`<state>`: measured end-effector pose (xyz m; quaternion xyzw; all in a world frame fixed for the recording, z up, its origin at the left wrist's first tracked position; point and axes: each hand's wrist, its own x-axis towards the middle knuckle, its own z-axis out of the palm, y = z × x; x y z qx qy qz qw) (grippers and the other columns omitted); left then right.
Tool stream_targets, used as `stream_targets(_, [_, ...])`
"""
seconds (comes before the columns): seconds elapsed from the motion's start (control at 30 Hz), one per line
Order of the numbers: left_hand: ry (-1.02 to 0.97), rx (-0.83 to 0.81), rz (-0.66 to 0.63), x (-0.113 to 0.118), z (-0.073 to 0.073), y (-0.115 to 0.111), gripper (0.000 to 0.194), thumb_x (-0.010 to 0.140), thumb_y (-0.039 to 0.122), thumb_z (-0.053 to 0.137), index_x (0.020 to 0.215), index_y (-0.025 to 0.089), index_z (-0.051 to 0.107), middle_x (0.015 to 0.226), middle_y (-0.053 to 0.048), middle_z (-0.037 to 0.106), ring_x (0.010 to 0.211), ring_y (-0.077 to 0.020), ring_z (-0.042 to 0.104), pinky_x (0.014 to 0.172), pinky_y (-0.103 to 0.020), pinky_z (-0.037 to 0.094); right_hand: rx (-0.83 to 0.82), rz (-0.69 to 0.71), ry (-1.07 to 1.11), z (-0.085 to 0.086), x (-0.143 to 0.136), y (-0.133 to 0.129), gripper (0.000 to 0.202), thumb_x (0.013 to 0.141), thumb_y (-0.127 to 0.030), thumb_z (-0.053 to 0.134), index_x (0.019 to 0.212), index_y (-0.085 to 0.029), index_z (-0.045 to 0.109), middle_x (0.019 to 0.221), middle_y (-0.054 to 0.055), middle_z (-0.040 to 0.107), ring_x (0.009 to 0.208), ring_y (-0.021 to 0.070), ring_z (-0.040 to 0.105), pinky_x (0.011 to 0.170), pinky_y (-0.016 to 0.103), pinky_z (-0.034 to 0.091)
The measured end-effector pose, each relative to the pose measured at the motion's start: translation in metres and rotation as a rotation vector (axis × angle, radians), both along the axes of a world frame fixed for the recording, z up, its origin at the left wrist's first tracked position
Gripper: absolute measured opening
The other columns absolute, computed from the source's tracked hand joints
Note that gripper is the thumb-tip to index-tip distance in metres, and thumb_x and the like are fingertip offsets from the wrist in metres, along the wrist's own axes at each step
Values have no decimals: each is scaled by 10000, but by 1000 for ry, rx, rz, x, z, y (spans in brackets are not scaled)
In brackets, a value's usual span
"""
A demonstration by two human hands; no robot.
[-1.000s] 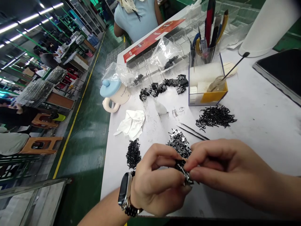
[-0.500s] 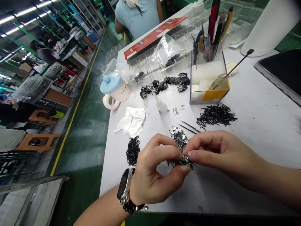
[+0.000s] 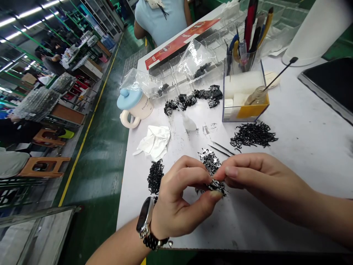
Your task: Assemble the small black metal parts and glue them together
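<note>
Between thumb and fingers, my left hand (image 3: 183, 198) grips a small black-and-silver metal assembly (image 3: 217, 186). My right hand (image 3: 256, 180) is closed in a pinch at the assembly's upper right side; whether a tiny part sits between those fingertips is hidden. Just behind the hands lies a pile of small silver metal pieces (image 3: 210, 160), partly covered by them. A pair of tweezers (image 3: 222, 150) rests beyond my right hand. Small black curved pieces form one pile (image 3: 156, 176) left of my left hand and another pile (image 3: 253, 135) behind my right hand.
A white cloth (image 3: 154, 141), a lidded mug (image 3: 135, 106) and a small white dropper bottle (image 3: 189, 123) stand left of centre. Farther back are black assemblies (image 3: 211, 95) and a clear box (image 3: 245, 114) with tools behind it. A person (image 3: 162, 22) sits beyond the table.
My right thumb and fingertips have shifted slightly up on the assembly. My left hand keeps its grip, moving very little.
</note>
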<state>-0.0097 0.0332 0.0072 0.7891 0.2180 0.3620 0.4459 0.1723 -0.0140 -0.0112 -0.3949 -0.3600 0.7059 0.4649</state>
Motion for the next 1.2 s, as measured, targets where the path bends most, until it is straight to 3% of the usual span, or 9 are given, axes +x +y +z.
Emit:
stream_targets(0.17, [6, -12, -2, -1, 0, -1, 226, 788, 97, 654, 974, 185, 561, 870, -48, 554, 743, -149, 586, 566, -256, 548, 69, -17, -65, 1, 2, -2, 173, 877, -365, 591, 813, -284, 731, 778, -47, 701, 741, 39, 612, 663, 80, 461])
stream_targets(0.5, [-10, 67, 1, 1, 1, 0, 202, 779, 115, 666, 949, 172, 572, 850, -46, 564, 777, -151, 580, 608, -256, 510, 421, -65, -420, 12, 3, -6, 247, 892, -243, 489, 709, -164, 635, 614, -16, 582, 572, 60, 539, 532, 138, 428])
stream_targets(0.67, [-33, -2, -26, -1, -3, 2, 212, 786, 125, 666, 966, 177, 568, 878, -52, 563, 793, -150, 575, 617, -249, 511, 537, -80, -464, 11, 4, -7, 217, 880, -177, 464, 721, -152, 610, 628, -9, 570, 583, 65, 541, 534, 150, 430])
stream_targets(1.2, [-92, -156, -76, 1, -1, 0, 211, 803, 147, 646, 984, 211, 558, 922, -69, 575, 837, -159, 562, 549, -196, 493, 579, -62, -409, 15, 6, -10, 208, 869, -164, 443, 762, -120, 616, 624, 10, 534, 573, 77, 520, 516, 181, 410])
